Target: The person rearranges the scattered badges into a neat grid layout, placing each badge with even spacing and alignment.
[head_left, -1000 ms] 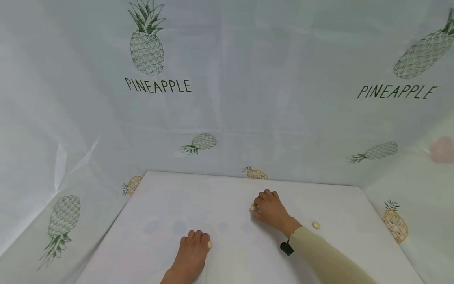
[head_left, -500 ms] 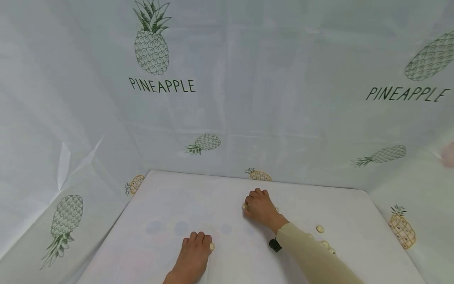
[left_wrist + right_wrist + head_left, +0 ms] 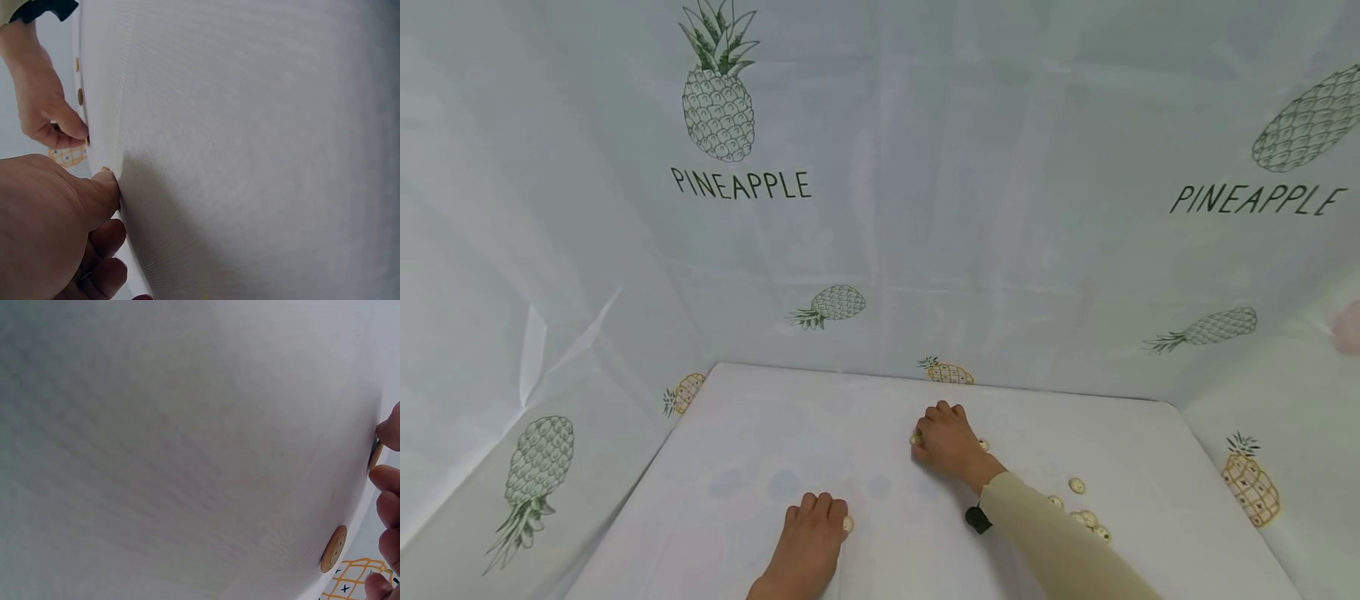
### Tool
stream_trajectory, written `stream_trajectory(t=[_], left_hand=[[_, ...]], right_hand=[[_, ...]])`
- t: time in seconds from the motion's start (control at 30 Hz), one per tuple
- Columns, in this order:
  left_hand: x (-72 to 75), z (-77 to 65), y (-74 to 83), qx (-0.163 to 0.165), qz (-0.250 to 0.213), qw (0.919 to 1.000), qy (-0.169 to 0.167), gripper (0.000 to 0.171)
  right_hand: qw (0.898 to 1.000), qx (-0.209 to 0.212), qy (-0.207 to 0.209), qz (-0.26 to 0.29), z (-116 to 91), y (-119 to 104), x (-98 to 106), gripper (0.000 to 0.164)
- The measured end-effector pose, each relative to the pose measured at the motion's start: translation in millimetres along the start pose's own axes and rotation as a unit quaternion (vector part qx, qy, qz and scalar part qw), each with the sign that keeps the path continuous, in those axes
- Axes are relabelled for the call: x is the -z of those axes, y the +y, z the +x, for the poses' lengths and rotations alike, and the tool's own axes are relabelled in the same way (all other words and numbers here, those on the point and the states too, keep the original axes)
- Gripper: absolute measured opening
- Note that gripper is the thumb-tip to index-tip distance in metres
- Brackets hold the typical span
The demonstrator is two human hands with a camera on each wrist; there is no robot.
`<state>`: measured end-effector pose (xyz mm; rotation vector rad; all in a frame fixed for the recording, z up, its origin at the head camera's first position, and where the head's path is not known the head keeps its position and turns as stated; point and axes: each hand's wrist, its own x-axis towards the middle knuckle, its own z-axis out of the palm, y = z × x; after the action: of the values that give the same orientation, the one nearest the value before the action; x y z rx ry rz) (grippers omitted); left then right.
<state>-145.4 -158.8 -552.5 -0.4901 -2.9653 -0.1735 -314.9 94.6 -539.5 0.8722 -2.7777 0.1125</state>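
Note:
At the front middle of the white table, my left hand (image 3: pixel 808 537) pinches a small pale wooden disc (image 3: pixel 847 524) low against the surface. Only a sliver of that disc's edge shows past the thumb in the left wrist view. Further back and to the right, my right hand (image 3: pixel 946 443) grips another round wooden disc (image 3: pixel 375 455) between thumb and fingertip, close to the tabletop. A third disc (image 3: pixel 335 549), with dark marks like a drawn face, lies flat near the right hand's curled fingers.
One disc (image 3: pixel 1077 485) lies alone right of the sleeve (image 3: pixel 1052 533). Several more discs (image 3: pixel 1101 533) sit bunched beside the forearm. A dark device (image 3: pixel 978 520) hangs at the right wrist. Behind the white table (image 3: pixel 745 417) rises a pineapple-print sheet (image 3: pixel 955 208).
My right hand has shifted left with its disc, uncovering a disc behind it and several beside the sleeve. The left hand stays in place; the head view has turned slightly.

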Motion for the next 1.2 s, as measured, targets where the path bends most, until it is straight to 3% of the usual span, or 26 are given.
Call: stream_trajectory(t=[0.6,0.83,1.0,1.2], left_hand=[[-3.9,0.0,-0.3,-0.001,-0.007,0.9999,0.011,0.027],[-5.9,-0.7,0.6,-0.012,0.003,0.9993,0.034,0.027],[-8.4,-1.7,0.5,-0.013,0.000,0.9994,0.033,0.025],[-11.2,-0.6,-3.5,-0.013,0.004,0.9993,0.035,0.026]], right_hand=[[1.000,-0.021,-0.002,0.011,1,-2,-1,0.018],[0.999,-0.032,0.008,0.006,-2,1,0,0.023],[0.999,-0.041,0.028,0.016,-13,9,5,0.023],[0.997,-0.044,0.062,0.010,-42,30,19,0.019]])
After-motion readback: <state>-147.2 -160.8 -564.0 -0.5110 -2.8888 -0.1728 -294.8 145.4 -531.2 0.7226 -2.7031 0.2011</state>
